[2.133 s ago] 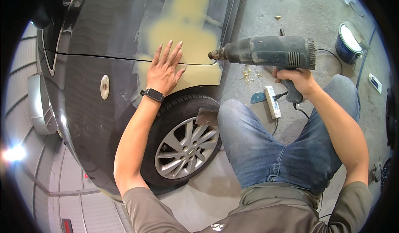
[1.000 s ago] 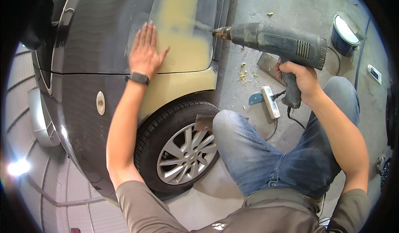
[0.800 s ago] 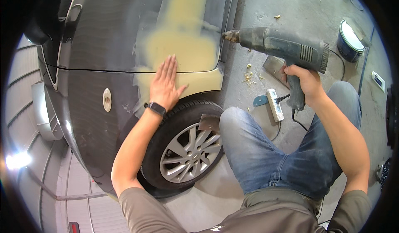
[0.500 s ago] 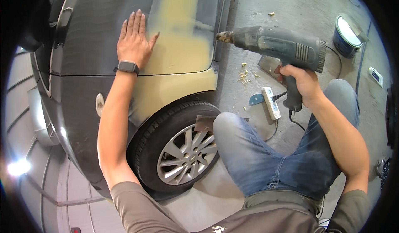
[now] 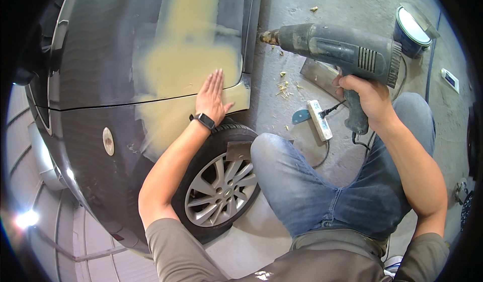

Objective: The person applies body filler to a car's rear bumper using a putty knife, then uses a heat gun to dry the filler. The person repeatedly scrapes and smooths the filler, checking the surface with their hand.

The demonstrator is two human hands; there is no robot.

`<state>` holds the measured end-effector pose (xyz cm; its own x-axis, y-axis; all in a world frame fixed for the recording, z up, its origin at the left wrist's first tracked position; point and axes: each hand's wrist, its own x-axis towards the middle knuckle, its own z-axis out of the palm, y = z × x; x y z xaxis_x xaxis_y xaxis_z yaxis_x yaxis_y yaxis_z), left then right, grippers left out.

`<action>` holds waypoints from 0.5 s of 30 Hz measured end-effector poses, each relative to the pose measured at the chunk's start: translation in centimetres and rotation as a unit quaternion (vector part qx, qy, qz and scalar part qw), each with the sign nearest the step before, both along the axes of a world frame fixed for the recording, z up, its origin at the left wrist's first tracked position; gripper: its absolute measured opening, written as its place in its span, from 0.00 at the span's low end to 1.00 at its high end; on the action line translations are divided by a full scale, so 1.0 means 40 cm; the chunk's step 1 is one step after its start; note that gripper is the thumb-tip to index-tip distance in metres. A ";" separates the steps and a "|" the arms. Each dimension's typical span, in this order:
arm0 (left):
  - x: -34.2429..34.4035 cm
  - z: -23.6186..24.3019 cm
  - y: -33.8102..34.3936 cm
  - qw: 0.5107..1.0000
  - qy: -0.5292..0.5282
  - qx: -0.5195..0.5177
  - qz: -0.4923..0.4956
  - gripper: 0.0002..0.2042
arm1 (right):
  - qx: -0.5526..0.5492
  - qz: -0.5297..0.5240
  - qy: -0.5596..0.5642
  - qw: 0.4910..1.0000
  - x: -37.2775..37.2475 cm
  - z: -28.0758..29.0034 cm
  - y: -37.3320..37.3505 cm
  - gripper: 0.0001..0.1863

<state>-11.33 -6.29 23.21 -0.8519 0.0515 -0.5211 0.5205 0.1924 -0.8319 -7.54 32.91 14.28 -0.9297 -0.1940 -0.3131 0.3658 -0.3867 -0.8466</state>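
Note:
My left hand (image 5: 212, 100) lies flat, fingers stretched, over the yellow body filler (image 5: 186, 65) on the dark grey car panel (image 5: 100, 55). It rests near the fender's edge, just above the wheel (image 5: 221, 189), with a black watch (image 5: 204, 121) on the wrist. My right hand (image 5: 366, 98) is wrapped round the handle of a dark, worn heat gun (image 5: 342, 50). The gun is held sideways above the floor, its stained nozzle pointing left toward the car. A cord runs from the bottom of its handle.
On the floor are a white power strip (image 5: 319, 120) with a plug in it, a blue scraper piece (image 5: 301, 116), a metal plate (image 5: 318, 75) and yellow shavings (image 5: 284, 90). A paint tub (image 5: 412, 33) and a small white device (image 5: 450, 80) lie farther right. Another flat metal scraper (image 5: 238, 151) is beside my knee.
My left hand has slid toward me and right, from the upper panel to the filler above the wheel. The heat gun stays in my right hand, nearly unmoved; the view has shifted slightly.

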 end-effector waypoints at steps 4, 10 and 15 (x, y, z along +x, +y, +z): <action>-0.053 0.067 0.029 0.994 0.024 0.108 -0.015 0.40 | 0.043 0.003 -0.007 0.999 -0.003 -0.001 0.003 0.10; -0.294 0.226 0.068 0.971 0.198 0.069 -0.112 0.37 | 0.031 0.015 0.009 0.999 0.007 -0.011 -0.005 0.08; -0.265 0.194 0.060 0.979 0.178 0.020 -0.101 0.38 | 0.015 0.033 0.013 0.999 0.011 -0.014 -0.018 0.08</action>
<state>-21.94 -3.89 30.96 -0.9493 0.2520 -0.1877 0.2304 0.1518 -0.9612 -7.09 32.19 13.73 -0.9231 -0.2454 -0.2962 0.3676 -0.3364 -0.8670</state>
